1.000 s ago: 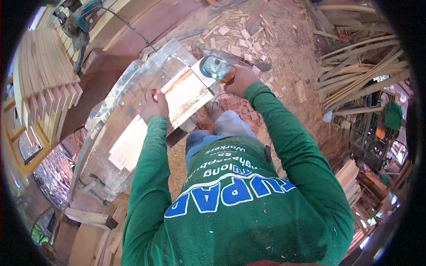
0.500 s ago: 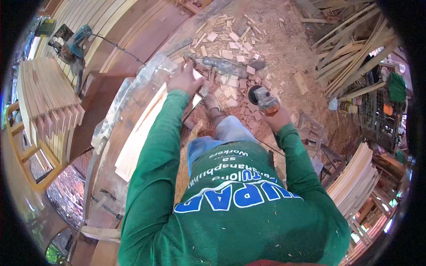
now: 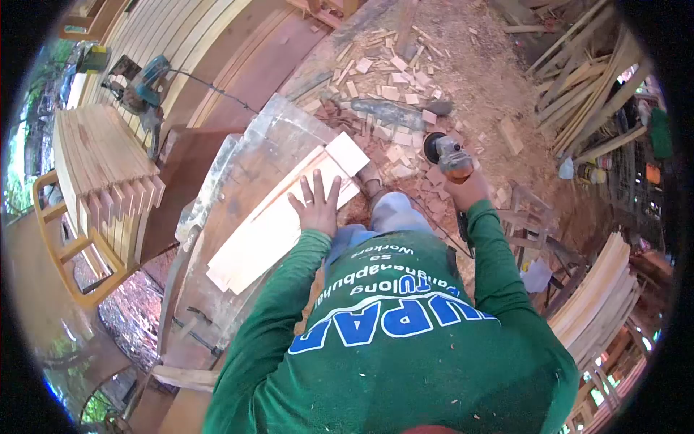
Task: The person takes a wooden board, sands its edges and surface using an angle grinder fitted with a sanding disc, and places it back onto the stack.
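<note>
My left hand (image 3: 316, 210) lies with its fingers spread on a pale wooden board (image 3: 267, 242). The board rests at a slant on a worn workbench (image 3: 217, 224). At its far end sits a bright, squarish wood end (image 3: 348, 153); whether it is a separate piece I cannot tell. Out to the right, my right hand (image 3: 466, 189) is closed around an angle grinder (image 3: 454, 158). The grinder's dark round disc (image 3: 434, 147) points away from the board, and the tool is held in the air above the floor.
Wood offcuts (image 3: 397, 79) and sawdust cover the floor ahead. On the left are stacked curved slats (image 3: 108, 155), a teal power tool (image 3: 148, 83) with its cord, and a yellowish wooden frame (image 3: 79, 249). Scrap strips (image 3: 600, 94) and more curved pieces (image 3: 593, 289) lie on the right.
My left hand has moved from the board's far end back towards me and now lies flat with fingers spread. My right hand still holds the grinder off to the right.
</note>
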Action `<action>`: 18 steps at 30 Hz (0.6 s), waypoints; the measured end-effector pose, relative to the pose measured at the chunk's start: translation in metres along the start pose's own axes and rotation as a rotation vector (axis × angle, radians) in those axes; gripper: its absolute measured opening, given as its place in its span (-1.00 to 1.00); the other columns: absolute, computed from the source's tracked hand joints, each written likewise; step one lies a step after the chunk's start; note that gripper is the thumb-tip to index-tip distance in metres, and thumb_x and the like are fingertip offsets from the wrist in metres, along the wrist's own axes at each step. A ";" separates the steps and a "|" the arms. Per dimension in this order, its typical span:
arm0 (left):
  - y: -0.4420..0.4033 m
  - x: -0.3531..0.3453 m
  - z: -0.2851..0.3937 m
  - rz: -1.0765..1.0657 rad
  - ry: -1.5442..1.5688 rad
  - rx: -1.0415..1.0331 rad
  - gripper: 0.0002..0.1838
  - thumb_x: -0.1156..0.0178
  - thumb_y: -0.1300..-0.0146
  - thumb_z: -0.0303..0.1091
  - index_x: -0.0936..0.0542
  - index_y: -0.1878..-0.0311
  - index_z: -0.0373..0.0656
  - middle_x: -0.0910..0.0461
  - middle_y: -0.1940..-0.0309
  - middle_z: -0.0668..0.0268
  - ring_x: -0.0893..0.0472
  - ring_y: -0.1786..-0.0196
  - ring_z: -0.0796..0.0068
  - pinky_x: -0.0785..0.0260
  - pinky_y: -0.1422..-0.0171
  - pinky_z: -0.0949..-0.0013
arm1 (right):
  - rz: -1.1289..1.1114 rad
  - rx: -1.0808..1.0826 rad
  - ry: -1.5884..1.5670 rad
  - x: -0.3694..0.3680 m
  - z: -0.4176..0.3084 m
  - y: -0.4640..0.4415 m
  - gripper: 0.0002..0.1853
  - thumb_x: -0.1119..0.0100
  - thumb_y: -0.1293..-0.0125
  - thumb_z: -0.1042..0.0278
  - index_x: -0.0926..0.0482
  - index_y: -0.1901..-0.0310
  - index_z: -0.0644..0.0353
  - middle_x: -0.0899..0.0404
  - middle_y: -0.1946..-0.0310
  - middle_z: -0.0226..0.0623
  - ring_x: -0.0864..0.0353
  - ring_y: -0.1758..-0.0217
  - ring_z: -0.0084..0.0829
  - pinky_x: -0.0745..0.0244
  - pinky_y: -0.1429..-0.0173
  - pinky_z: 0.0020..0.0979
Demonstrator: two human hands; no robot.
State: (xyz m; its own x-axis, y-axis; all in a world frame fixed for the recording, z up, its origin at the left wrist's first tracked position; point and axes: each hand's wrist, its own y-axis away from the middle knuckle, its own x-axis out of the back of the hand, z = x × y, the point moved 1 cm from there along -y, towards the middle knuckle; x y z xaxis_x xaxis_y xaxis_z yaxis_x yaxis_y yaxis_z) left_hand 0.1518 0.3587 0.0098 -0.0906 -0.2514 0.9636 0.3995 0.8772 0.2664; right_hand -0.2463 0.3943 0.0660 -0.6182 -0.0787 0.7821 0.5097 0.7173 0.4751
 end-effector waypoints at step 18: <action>-0.034 0.049 0.000 -0.086 -0.018 0.044 -0.17 -0.18 -0.40 -0.16 -0.12 -0.68 -0.03 -0.01 -0.68 -0.18 -0.17 -0.60 -0.54 -0.07 -0.48 -0.67 | -0.139 0.180 -0.328 0.008 -0.051 0.018 -0.57 -0.48 -0.05 0.33 -0.75 0.02 0.30 -0.81 0.14 -0.28 -0.77 0.10 -0.43 -0.65 -0.05 -0.29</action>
State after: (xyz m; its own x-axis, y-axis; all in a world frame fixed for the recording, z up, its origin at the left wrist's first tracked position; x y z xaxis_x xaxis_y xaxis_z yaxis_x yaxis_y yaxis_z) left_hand 0.1339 0.3162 0.0480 -0.1392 -0.3195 0.9373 0.3491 0.8699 0.3484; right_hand -0.2117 0.3710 0.1012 -0.8468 0.0207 0.5315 0.3129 0.8274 0.4663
